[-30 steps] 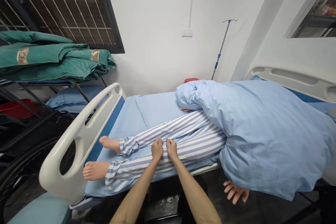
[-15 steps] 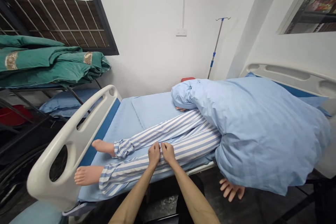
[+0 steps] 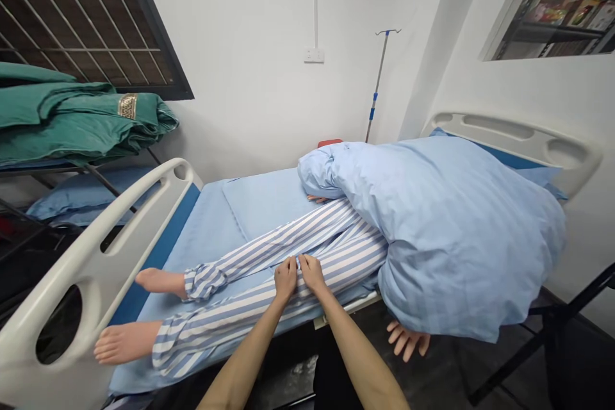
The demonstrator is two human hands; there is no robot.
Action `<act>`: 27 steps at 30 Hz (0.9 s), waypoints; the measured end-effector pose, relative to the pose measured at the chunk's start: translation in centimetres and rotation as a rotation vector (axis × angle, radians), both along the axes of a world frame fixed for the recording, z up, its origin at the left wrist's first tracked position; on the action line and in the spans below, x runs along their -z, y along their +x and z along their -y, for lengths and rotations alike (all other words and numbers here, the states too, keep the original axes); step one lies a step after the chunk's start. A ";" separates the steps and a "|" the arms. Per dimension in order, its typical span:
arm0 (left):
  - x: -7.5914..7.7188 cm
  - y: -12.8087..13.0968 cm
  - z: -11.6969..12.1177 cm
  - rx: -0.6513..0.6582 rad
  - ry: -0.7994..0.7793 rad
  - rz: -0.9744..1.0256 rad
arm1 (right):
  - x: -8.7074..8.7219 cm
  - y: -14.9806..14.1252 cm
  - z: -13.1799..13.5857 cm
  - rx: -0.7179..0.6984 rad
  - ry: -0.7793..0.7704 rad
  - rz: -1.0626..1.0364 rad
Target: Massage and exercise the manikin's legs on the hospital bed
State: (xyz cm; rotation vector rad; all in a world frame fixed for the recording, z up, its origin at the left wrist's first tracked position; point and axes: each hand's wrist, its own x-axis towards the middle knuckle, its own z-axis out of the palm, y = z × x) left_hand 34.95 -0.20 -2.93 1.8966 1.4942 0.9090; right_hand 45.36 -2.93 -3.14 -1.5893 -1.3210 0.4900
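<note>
Two bare forearms reach in from the near edge of the head view and converge on the bed, angled inward with the wrists low. The left hand (image 3: 286,280) and right hand (image 3: 312,273) sit just beside each other, fingers curled and together, fingertips almost meeting on a fold of the striped pyjama trousers (image 3: 336,250). Both touch the blue-and-white cloth over the legs of a mannequin (image 3: 158,283) lying on the hospital bed (image 3: 206,256); whether they pinch the cloth or only press on it, I cannot tell. The trousers cover two legs, and two bare feet point left, toward the white footboard (image 3: 72,269). A blue duvet (image 3: 456,237) hides the upper body at right, with one mannequin hand (image 3: 406,339) hanging below its near edge and another (image 3: 317,198) showing at its far side. A white headboard (image 3: 519,134) closes the bed at right. Against the far wall stand one drip stand (image 3: 377,86) and one wall socket (image 3: 314,55). At far left, green quilts (image 3: 81,122) lie folded on a metal rack above one blue pillow (image 3: 91,202), below a grilled window (image 3: 72,19).
</note>
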 end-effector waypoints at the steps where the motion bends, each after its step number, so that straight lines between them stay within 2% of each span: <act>1: 0.1 0.4 0.1 0.002 -0.012 -0.022 | -0.5 0.5 -0.1 -0.020 0.024 -0.035; 4: 0.1 1.5 0.2 0.004 -0.029 -0.032 | -1.4 2.4 -0.2 -0.011 0.060 -0.043; 7: -0.2 2.7 0.1 -0.003 -0.038 0.051 | -0.9 3.6 0.1 0.046 0.014 0.065; 10: -0.1 4.2 0.2 -0.010 -0.073 0.089 | -0.2 4.0 0.5 0.034 -0.032 0.139; 14: 0.4 5.3 0.5 -0.051 -0.064 0.029 | -0.5 4.7 0.7 0.032 -0.025 0.196; 18: -0.3 5.8 0.6 -0.053 -0.049 0.083 | -0.5 5.6 0.9 0.069 -0.086 0.279; 22: -0.9 7.0 0.3 -0.053 -0.037 0.155 | -0.3 6.1 1.0 0.052 -0.110 0.243; 27: -0.2 8.4 0.3 -0.056 -0.080 0.131 | -1.2 7.7 1.1 0.020 -0.104 0.243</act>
